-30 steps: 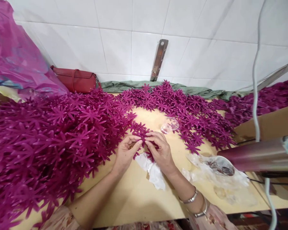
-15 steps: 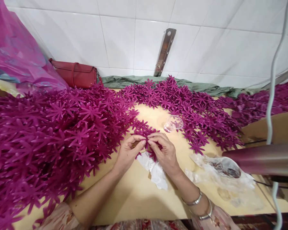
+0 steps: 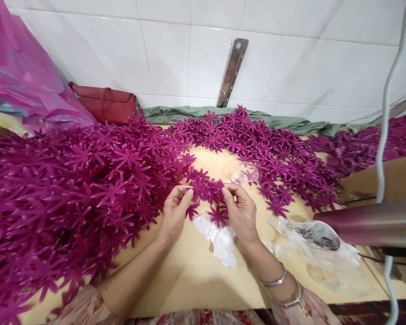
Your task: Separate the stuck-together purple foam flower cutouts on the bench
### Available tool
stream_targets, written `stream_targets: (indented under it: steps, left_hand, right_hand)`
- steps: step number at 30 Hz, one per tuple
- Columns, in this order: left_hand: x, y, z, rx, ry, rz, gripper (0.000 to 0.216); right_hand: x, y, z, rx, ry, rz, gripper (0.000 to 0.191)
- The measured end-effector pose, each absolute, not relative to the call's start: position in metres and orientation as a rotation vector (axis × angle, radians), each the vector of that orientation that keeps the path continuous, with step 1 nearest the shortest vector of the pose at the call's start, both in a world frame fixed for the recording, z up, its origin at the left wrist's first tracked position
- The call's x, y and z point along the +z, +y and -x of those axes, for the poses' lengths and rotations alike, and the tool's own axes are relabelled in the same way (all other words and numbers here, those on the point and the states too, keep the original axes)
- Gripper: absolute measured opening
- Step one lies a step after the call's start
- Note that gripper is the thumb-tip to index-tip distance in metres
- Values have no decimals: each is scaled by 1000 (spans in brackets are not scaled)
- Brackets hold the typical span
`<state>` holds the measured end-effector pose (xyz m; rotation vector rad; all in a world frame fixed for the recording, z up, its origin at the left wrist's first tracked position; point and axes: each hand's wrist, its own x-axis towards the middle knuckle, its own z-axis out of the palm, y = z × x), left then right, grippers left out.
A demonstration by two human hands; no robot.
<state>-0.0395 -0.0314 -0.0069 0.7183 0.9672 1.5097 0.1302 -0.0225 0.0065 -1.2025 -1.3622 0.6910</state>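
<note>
Thumb and fingers of my left hand (image 3: 174, 212) are closed on the tip of a magenta artificial flower piece (image 3: 199, 188) with long thin petals. My right hand (image 3: 242, 214) pinches a petal tip of a magenta piece at the other side, by the thumb and forefinger. Between the hands the pieces overlap, and I cannot tell whether both hold the same one. Another star-shaped flower piece (image 3: 218, 215) lies just below, at the top of a crumpled white tissue (image 3: 223, 248). A clear plastic cup (image 3: 245, 173) lies beyond my right hand.
A large heap of flower pieces (image 3: 88, 194) covers the left; another pile (image 3: 277, 153) curves along the back and right. A red handbag (image 3: 104, 104) rests by the tiled wall. At right are a clear plastic bag (image 3: 338, 262), a shiny cylinder (image 3: 368, 223) and a hanging white cable (image 3: 380, 153).
My hands were together, fingertips meeting over a flower piece. They have moved apart, left and right, and the magenta petals now show spread between them.
</note>
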Motion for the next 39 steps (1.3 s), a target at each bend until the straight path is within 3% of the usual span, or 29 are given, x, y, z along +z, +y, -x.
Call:
stream_targets:
  steps: [12,17,21,39]
  left_hand:
    - [-8,-31,40,1559,1013,-744,28]
    - [-2,-34,39,1431,995,-878,30]
    - [3,-37,37,1355,1007,-1002,29]
    - [-7,-36,40,1397,994,-912,25]
  right_hand:
    - [1,-20,-132,468,-1482,1189,31]
    - [10,-26,-127,291,-1688,1083,24]
    - [12,-27,-121,285,-1748,1051,8]
    - [8,-28,-125,456,-1611,1059,11]
